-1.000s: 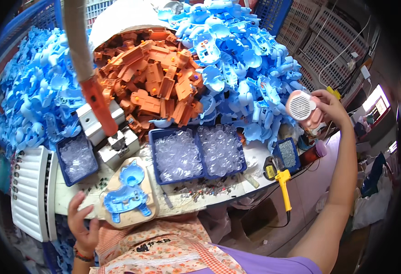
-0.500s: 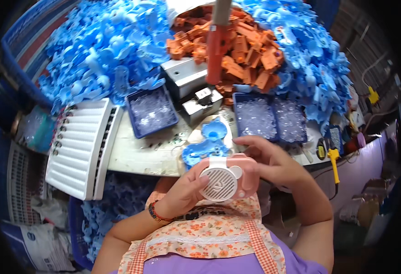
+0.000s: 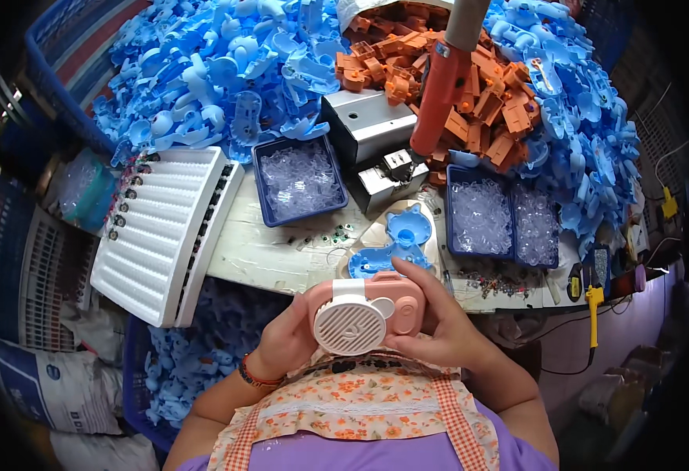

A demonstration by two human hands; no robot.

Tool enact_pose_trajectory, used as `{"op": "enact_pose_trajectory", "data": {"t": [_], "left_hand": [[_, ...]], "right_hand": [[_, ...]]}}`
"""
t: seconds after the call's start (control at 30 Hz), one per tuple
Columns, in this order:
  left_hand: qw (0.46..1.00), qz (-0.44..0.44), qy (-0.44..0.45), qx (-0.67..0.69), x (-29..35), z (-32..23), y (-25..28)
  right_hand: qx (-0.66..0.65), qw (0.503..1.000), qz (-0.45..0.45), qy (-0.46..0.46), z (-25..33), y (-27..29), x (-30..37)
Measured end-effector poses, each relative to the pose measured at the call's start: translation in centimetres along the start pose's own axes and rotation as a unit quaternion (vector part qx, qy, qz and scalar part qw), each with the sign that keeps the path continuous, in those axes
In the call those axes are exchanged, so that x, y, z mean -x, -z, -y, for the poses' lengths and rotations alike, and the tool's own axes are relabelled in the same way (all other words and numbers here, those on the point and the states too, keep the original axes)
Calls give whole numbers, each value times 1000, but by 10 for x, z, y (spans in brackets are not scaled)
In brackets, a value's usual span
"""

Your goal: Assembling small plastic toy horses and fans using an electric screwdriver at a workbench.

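Observation:
A small pink handheld device (image 3: 410, 308) with a round white slatted grille and a white strap is held in front of my apron. My left hand (image 3: 286, 336) grips its left end, the fingers partly hidden behind it. My right hand (image 3: 439, 318) is closed on its right end, thumb at the lower edge and index finger along the top corner. Just beyond the device, a blue two-part plastic shell (image 3: 384, 257) lies in a pale holder (image 3: 436, 253) on the table. I cannot tell the device's exact kind.
Blue bins (image 3: 263, 191) hold clear plastic pieces. Heaps of blue shells (image 3: 195, 71) and orange parts (image 3: 486, 102) fill the back. A red-orange tool (image 3: 440, 98) hangs over a metal box (image 3: 376, 125). White foam trays (image 3: 156, 235) stand left; a yellow-handled soldering iron (image 3: 593, 306) hangs right.
My right hand has closed on the device's right end, from loosely spread fingers beside it. The device has turned to sit more level. The whole view has shifted, so the table appears further right.

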State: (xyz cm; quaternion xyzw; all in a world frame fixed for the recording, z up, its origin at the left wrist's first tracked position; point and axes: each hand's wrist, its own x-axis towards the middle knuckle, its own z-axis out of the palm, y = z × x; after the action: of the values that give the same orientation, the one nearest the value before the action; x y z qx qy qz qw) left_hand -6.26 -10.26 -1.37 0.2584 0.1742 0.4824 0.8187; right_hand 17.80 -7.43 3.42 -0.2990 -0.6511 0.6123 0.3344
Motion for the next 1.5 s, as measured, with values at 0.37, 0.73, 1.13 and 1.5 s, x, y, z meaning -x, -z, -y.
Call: {"op": "enact_pose_trajectory", "data": {"t": [0.37, 0.73, 1.13, 1.5], "left_hand": [[983, -11, 8, -183, 0, -1, 9], [953, 125, -217, -171, 18, -21, -37], [951, 200, -160, -174, 27, -22, -71], [981, 119, -120, -92, 42, -16, -71]], "right_hand": [[-107, 992, -3, -61, 3, 6, 8], [-13, 979, 126, 161, 45, -20, 4], [-65, 955, 169, 234, 40, -45, 1], [-57, 962, 173, 202, 35, -48, 10]]}}
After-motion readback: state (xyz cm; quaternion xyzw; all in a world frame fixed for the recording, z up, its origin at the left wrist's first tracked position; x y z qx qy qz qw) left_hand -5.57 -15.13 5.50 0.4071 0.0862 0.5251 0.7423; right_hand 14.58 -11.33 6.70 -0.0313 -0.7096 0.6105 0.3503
